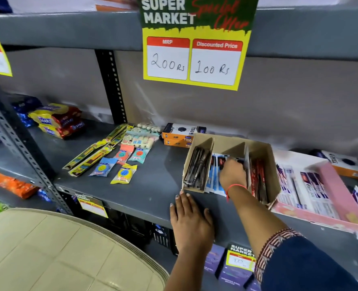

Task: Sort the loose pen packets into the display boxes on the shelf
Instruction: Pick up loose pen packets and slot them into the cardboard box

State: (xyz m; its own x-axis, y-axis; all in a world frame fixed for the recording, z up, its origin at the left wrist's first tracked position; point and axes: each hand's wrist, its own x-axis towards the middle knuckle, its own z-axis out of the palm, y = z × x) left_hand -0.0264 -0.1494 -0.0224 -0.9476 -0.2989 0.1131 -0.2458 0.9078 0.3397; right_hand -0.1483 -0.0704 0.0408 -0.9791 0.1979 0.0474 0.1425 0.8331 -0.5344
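Observation:
A brown cardboard display box with three compartments stands on the grey shelf. Its left compartment holds black pen packets, the middle one blue pen packets, the right one red pen packets. My right hand reaches into the middle compartment with its fingers curled over the blue packets; whether it grips one is hidden. My left hand lies flat on the shelf's front edge, just touching the box's front left corner, holding nothing.
A pink display box with purple-white pen packets lies to the right. Orange pen cartons stand behind the brown box. Toothbrush packs, erasers and sharpeners lie to the left. A yellow price sign hangs above. Biscuit packs sit far left.

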